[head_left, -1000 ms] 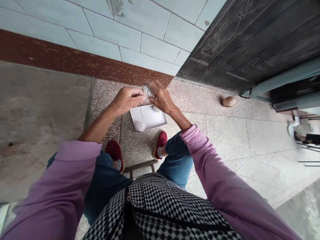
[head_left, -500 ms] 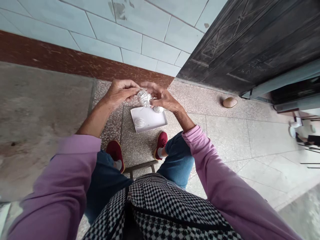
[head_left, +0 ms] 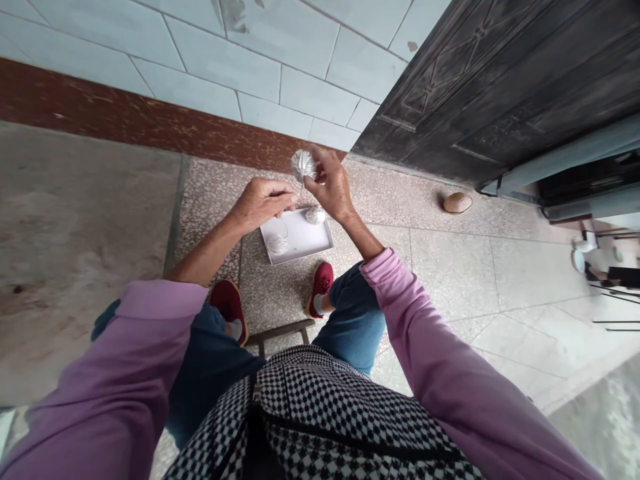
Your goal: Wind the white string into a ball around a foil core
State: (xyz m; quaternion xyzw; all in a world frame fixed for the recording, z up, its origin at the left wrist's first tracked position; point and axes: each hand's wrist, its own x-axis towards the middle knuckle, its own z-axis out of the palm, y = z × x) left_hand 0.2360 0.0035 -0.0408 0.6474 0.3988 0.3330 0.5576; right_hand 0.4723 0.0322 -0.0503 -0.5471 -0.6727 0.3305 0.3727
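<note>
My right hand [head_left: 331, 183] grips a shiny silvery-white ball [head_left: 303, 165], which looks wrapped in strands, and holds it up above the floor. Lower and to its left, my left hand [head_left: 265, 204] is closed in a pinch, its fingertips just below the ball. A thin pale strand [head_left: 286, 227] curves up from the box towards these fingers; the pinched part is hard to make out. Below my hands a shallow white box [head_left: 305, 245] lies on the floor. Inside are a coil of thin pale strand [head_left: 278, 245] on the left and another silvery ball [head_left: 315, 215] at the far right corner.
My red shoes [head_left: 321, 288] stand on either side of the box's near edge. A tiled wall [head_left: 260, 73] rises ahead, with a dark carved door [head_left: 450, 87] to the right. On the speckled floor near the door lies a brownish rounded object [head_left: 457, 203].
My right hand has lifted the silvery ball up and slightly right. My left hand has come away from it, lower and to the right. More of the box and the strand now shows.
</note>
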